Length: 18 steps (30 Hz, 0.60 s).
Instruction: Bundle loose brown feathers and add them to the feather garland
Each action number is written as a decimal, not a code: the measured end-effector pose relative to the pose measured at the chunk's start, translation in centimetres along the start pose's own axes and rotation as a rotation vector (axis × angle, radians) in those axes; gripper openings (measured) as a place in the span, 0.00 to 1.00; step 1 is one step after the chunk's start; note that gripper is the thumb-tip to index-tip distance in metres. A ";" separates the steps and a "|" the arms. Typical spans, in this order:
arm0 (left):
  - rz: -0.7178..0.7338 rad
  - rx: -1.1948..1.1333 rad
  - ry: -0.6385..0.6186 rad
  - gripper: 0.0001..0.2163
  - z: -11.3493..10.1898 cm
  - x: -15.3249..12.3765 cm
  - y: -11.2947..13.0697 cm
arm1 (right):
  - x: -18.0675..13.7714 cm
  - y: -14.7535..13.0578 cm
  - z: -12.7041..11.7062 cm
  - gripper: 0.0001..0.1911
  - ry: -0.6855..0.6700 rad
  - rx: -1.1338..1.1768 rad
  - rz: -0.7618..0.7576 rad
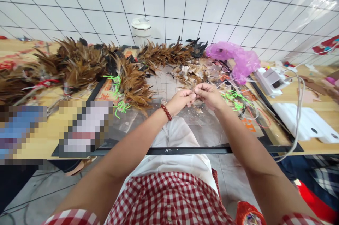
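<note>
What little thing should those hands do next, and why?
Perhaps the right hand should draw gently back from the left hand: their fingertips meet near the loose feathers, hiding anything between, so a small gap would help you see.

White tiled wall (pixel 174 2), grey floor (pixel 233 175)

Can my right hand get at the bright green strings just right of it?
Probably yes: the right hand is close to the green strings, with nothing apparent standing between, though its fingers meet the left hand and may need to part first.
</note>
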State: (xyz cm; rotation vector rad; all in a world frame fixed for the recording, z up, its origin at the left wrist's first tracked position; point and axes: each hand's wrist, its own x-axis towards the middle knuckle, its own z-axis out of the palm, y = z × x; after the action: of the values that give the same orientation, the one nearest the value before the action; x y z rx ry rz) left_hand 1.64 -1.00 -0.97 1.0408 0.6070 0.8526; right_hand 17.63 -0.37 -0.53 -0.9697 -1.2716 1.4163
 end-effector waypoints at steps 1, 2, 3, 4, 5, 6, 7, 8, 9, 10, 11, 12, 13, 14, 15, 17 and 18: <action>-0.020 -0.051 -0.006 0.12 0.0 0.0 0.0 | 0.1 0.2 0.1 0.19 0.019 -0.003 -0.008; -0.042 -0.092 -0.003 0.12 0.0 0.0 -0.1 | 0.2 0.4 0.2 0.20 0.029 -0.008 -0.015; -0.060 -0.122 0.008 0.12 0.0 0.0 -0.1 | 0.3 0.6 0.3 0.20 0.034 -0.016 -0.021; -0.072 -0.140 0.029 0.11 0.0 0.1 -0.1 | 0.3 0.7 0.4 0.20 0.041 -0.021 -0.026; -0.073 -0.147 0.058 0.11 0.0 0.1 -0.1 | 0.4 0.8 0.5 0.20 0.056 -0.020 -0.031; -0.063 -0.150 0.092 0.10 -0.1 0.2 -0.1 | 0.5 0.8 0.5 0.20 0.078 -0.012 -0.036; -0.050 -0.151 0.124 0.10 -0.2 0.3 -0.1 | 0.6 0.9 0.5 0.20 0.104 0.000 -0.038; -0.034 -0.151 0.151 0.10 -0.3 0.4 -0.1 | 0.6 0.9 0.5 0.20 0.130 0.009 -0.039; -0.019 -0.145 0.176 0.10 -0.4 0.4 -0.1 | 0.6 0.8 0.5 0.20 0.151 0.011 -0.039; -0.008 -0.131 0.200 0.10 -0.5 0.5 -0.1 | 0.6 0.8 0.5 0.20 0.165 0.003 -0.040; 0.000 -0.110 0.219 0.10 -0.6 0.6 -0.2 | 0.6 0.7 0.5 0.20 0.171 -0.015 -0.040; 0.007 -0.085 0.237 0.10 -0.6 0.6 -0.2 | 0.5 0.7 0.6 0.20 0.169 -0.037 -0.042; 0.015 -0.055 0.252 0.10 -0.6 0.6 -0.3 | 0.4 0.6 0.7 0.20 0.166 -0.059 -0.049; 0.025 -0.022 0.266 0.10 -0.6 0.7 -0.3 | 0.3 0.5 0.8 0.20 0.161 -0.081 -0.062; 0.039 0.011 0.280 0.10 -0.6 0.7 -0.4 | 0.3 0.5 0.9 0.20 0.156 -0.102 -0.080; 0.070 0.084 0.303 0.11 -0.4 0.6 -0.5 | 0.2 0.4 1.1 0.20 0.150 -0.137 -0.114; 0.083 0.124 0.312 0.11 -0.4 0.6 -0.6 | 0.2 0.4 1.1 0.19 0.161 -0.141 -0.131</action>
State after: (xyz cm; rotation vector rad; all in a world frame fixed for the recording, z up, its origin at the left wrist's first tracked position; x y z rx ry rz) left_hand 1.86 -0.43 -1.68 1.0580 0.8930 1.0713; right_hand 16.42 -0.40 -0.73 -1.0533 -1.3032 1.1376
